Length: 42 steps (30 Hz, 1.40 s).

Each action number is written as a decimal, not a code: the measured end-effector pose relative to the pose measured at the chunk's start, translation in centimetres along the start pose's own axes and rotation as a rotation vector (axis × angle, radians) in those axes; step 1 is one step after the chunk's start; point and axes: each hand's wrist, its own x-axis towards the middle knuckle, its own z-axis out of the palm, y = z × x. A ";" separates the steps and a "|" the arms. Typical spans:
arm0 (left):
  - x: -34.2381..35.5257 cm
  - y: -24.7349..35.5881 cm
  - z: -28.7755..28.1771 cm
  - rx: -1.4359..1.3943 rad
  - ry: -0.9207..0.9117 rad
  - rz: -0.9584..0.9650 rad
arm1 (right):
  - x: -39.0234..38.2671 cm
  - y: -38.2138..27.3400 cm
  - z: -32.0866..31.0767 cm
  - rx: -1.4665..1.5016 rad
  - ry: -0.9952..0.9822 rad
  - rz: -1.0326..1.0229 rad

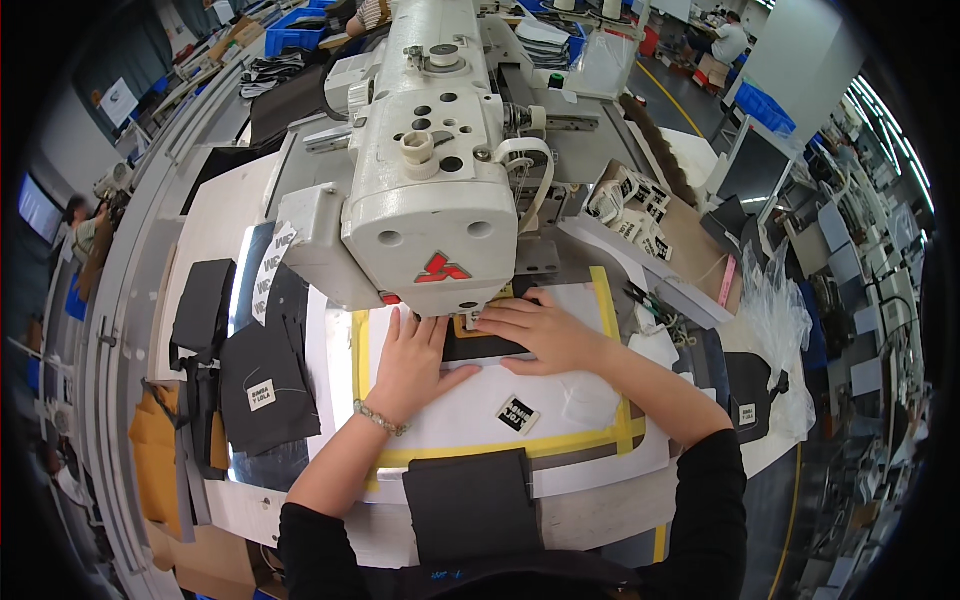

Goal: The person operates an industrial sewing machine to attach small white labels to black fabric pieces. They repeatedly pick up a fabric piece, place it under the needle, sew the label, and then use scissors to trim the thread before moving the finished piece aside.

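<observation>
the flat black fabric panel (pixel 487 347) lies on the white yellow-edged template sheet (pixel 560 400), under the white sewing machine head (pixel 425 170). left hand (pixel 412 362) and right hand (pixel 535 330) press it with fingers released and flat (gripping nothing). it looks limp and light; best pinned near its edges.

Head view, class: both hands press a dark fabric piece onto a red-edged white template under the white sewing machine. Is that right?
Not quite. The head view shows the template edged in yellow, not red. The rest holds: left hand and right hand press the dark fabric piece under the white sewing machine.
</observation>
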 end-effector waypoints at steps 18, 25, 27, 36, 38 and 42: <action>0.6 0.5 0.0 0.021 0.021 0.013 | -0.4 0.0 0.3 -0.006 0.017 -0.012; 1.1 -0.2 -0.4 0.018 0.039 0.018 | -0.1 0.3 0.5 -0.019 0.017 0.012; 1.5 -0.6 -0.4 0.012 0.047 0.026 | 0.3 0.8 0.7 -0.036 0.020 0.020; 2.5 -1.2 -0.5 -0.048 0.133 0.046 | 0.7 2.2 0.5 -0.045 0.018 0.019; 2.4 -1.3 -0.5 -0.035 0.134 0.047 | 0.7 2.1 0.6 -0.072 0.027 0.005; 2.1 -1.1 -0.8 -0.051 0.094 0.027 | 0.5 1.9 0.7 -0.071 0.097 0.000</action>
